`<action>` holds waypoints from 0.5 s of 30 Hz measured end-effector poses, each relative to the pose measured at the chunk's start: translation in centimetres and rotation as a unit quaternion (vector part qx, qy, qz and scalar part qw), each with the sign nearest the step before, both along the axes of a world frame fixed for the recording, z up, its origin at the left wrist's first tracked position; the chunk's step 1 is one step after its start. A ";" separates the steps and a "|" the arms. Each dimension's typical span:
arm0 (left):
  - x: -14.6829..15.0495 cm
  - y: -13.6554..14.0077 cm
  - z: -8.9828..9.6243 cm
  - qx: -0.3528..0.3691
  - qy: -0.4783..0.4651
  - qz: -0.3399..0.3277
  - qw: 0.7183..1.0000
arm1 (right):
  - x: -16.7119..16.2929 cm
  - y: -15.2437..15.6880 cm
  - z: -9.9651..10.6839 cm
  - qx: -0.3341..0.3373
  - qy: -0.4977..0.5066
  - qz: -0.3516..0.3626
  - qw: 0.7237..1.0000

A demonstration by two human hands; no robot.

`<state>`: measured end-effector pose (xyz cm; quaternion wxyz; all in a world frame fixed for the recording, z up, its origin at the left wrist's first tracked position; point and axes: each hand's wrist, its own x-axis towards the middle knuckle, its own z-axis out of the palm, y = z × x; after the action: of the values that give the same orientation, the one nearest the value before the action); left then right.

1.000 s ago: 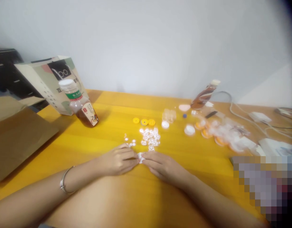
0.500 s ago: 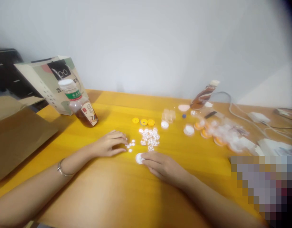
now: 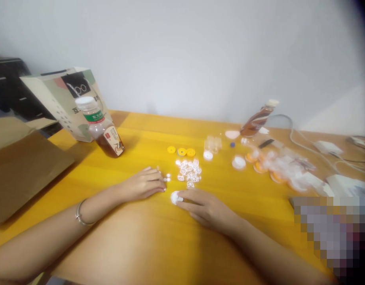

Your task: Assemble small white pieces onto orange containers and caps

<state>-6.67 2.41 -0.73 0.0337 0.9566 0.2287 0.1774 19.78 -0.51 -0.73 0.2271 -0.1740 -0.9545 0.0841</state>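
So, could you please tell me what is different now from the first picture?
The left hand has come off the white disc near the right hand and moved left, to the small white pieces; whether it grips one is unclear. The right hand's fingers stay at the disc. The yellow discs and openwork pieces lie as before.

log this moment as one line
left hand: at small white pieces | right hand: touching round white part | nearby: white openwork pieces, yellow discs
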 end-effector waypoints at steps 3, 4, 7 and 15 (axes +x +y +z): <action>0.0 -0.1 -0.1 0.068 0.014 -0.005 0.998 | 0.1 0.0 -0.1 -0.003 0.002 0.001 1.000; 0.0 -0.1 -0.1 0.087 0.018 -0.006 0.996 | 0.1 0.0 -0.2 -0.005 0.002 0.001 1.000; 0.1 -0.1 -0.2 0.123 0.023 -0.009 0.992 | 0.1 0.0 -0.3 -0.005 0.006 0.004 1.000; 0.3 0.0 0.0 -0.040 -0.026 -0.001 0.999 | 0.1 -0.1 -0.4 -0.005 -0.008 0.003 1.000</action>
<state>-6.34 2.44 -0.68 0.0782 0.9498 0.2332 0.1932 19.84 -0.58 -1.13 0.2180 -0.1727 -0.9565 0.0879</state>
